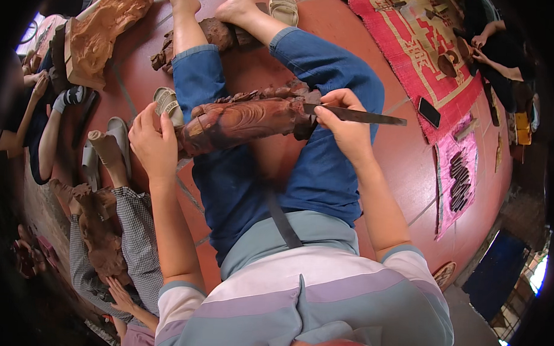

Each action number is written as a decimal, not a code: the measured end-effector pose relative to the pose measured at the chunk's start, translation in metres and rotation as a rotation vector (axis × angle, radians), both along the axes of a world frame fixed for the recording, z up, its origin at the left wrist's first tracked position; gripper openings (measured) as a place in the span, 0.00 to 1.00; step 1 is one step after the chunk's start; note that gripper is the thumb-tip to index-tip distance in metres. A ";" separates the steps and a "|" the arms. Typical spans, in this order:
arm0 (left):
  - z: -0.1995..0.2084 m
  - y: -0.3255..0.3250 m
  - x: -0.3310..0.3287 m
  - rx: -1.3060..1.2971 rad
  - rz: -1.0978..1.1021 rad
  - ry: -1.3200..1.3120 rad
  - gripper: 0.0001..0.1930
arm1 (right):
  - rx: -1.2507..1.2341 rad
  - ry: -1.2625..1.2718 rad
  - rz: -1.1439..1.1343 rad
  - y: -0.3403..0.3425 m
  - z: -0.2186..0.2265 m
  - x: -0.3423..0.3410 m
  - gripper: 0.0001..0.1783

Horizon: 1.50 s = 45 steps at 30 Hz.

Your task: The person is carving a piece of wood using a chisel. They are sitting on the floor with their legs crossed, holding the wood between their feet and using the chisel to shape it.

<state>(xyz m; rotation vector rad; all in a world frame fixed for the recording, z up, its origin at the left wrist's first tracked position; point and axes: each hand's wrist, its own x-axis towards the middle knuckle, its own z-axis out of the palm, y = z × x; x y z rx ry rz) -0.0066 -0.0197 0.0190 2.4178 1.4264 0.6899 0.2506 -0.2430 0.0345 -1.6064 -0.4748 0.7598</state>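
Observation:
Across my thighs lies a reddish-brown wood carving [248, 123], with curved grooves along its side and rough knobbly wood along its far edge. My left hand [153, 141] grips its left end, thumb toward the carving; part of that end is hidden by the fingers. In my right hand [347, 126] is a long flat dark metal tool [373, 118], pinched between thumb and fingers. The tool's left end meets the right end of the carving, and its narrower end points right. Whether it is a file or a chisel I cannot tell.
Beyond my knees rests a rough wood piece [216, 35]. A large carving [108, 30] stands far left, and another person holds a carving [101, 234] at near left. To the right are a red mat [409, 62], a phone [429, 112] and a pink cloth [450, 206] bearing several slim tools.

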 end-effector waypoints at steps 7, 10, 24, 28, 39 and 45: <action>0.006 -0.109 0.095 0.073 -0.460 0.175 0.31 | 0.039 0.051 -0.001 -0.026 0.014 0.028 0.07; -0.013 -0.159 0.105 -0.012 -0.620 0.241 0.30 | 0.051 0.042 0.031 -0.013 0.020 0.022 0.08; 0.006 -0.094 0.045 -0.651 -0.411 -0.455 0.16 | 0.398 -0.394 0.204 0.084 0.040 -0.089 0.13; 0.032 -0.097 0.082 -0.672 -0.391 -0.271 0.16 | 0.467 -0.487 0.135 0.107 0.036 -0.117 0.12; 0.011 -0.063 0.100 -0.486 -0.548 -0.158 0.23 | 0.288 -0.293 0.072 0.138 0.015 -0.093 0.27; 0.007 -0.063 0.106 -0.429 -0.507 -0.160 0.22 | 0.325 -0.329 0.072 0.129 0.025 -0.074 0.26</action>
